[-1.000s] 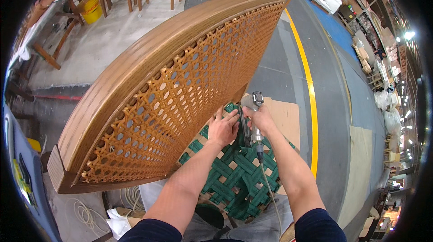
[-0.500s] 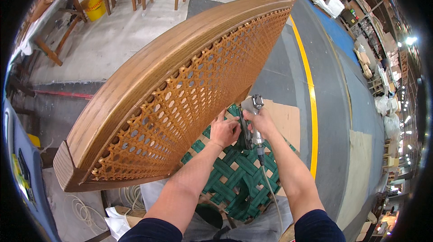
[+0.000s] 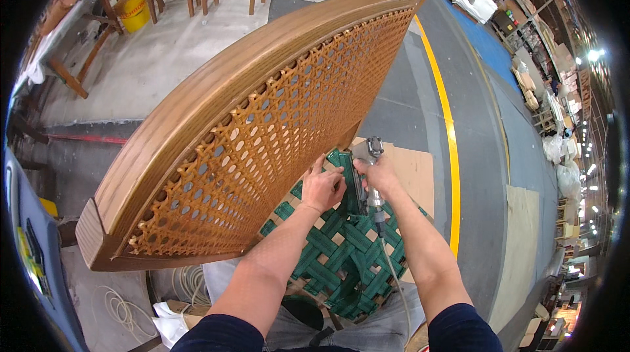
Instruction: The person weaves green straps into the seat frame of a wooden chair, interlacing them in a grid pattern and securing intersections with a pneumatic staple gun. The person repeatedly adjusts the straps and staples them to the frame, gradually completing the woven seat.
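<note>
The right hand (image 3: 379, 178) is closed around a staple gun (image 3: 367, 175), with a thin hose (image 3: 394, 273) running back from it toward 6 o'clock. The left hand (image 3: 321, 186) lies just beside it at 9 o'clock, fingers bent and pressing down on the green woven straps (image 3: 335, 253) near the bottom edge of the chair back (image 3: 262, 129).

What could go wrong: the left hand's fingers are very close to the tip of the gun. If the gun slips or fires a bit to the side, it could hit a finger. The chair back is big and stands tilted on its edge, so it could tip or slide if the pressing hand lets go. A badly aimed shot could also split the wood or tear the thin cane. The hose could catch on the right arm and pull the gun away from its spot.

The chair back is a long, curved piece of brown wood with a smooth, shiny top rail. Inside it is a light brown cane net with many small holes. It fills the middle of the picture, from 8 o'clock up to 1 o'clock. The green straps cross over and under each other below it, at about 6 o'clock.
</note>
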The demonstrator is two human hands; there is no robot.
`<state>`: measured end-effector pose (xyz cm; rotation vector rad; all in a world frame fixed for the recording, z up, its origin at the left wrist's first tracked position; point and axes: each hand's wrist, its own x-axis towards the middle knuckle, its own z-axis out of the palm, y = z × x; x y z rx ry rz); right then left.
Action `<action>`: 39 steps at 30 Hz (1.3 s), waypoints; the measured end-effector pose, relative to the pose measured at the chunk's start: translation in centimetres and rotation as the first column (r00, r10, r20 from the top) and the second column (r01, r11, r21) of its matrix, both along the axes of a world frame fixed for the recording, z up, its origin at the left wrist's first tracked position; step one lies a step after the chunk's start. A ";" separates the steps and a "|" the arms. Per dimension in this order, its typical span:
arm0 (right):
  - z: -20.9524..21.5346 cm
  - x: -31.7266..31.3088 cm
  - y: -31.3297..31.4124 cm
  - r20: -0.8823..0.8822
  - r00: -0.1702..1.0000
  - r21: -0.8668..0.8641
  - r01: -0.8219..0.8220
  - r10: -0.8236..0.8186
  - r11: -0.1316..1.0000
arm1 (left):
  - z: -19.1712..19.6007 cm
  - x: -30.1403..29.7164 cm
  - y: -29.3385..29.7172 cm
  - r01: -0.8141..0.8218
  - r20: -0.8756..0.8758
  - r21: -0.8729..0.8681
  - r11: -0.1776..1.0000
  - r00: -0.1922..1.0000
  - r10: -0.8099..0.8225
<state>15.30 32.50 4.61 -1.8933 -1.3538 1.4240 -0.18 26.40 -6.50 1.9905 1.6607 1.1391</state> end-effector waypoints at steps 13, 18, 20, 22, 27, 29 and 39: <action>4.4 2.8 -2.5 -0.161 0.987 0.035 0.032 -0.026 0.999 | 0.7 -0.1 -0.1 -0.040 -0.077 -0.066 0.997 0.996 0.034; 1.8 0.9 -0.6 -0.135 0.990 -0.017 0.032 -0.034 0.999 | 0.6 -0.3 -0.2 -0.008 -0.052 -0.028 1.000 0.999 0.007; 0.9 0.6 -0.2 -0.103 0.994 -0.042 0.022 -0.026 0.999 | 0.6 -0.4 -0.3 -0.003 -0.049 -0.026 1.000 0.999 0.002; 0.5 0.3 0.1 -0.094 0.996 -0.043 0.000 -0.004 0.999 | 0.6 -0.4 -0.2 0.002 -0.055 -0.012 1.000 0.998 -0.003; -0.1 -0.7 0.2 -0.054 0.998 -0.031 -0.044 0.043 0.999 | 0.2 -0.8 -0.7 -0.005 -0.027 0.015 1.000 1.000 0.005; -0.3 -0.6 0.3 -0.043 0.997 -0.016 -0.061 0.060 0.998 | 0.4 -0.7 -0.5 0.000 -0.019 0.024 1.000 1.000 0.001; 5.5 0.5 -6.3 -0.456 0.884 -0.104 0.066 -0.106 0.992 | 3.6 -2.7 -3.7 -0.115 0.348 -0.292 0.950 0.912 0.217</action>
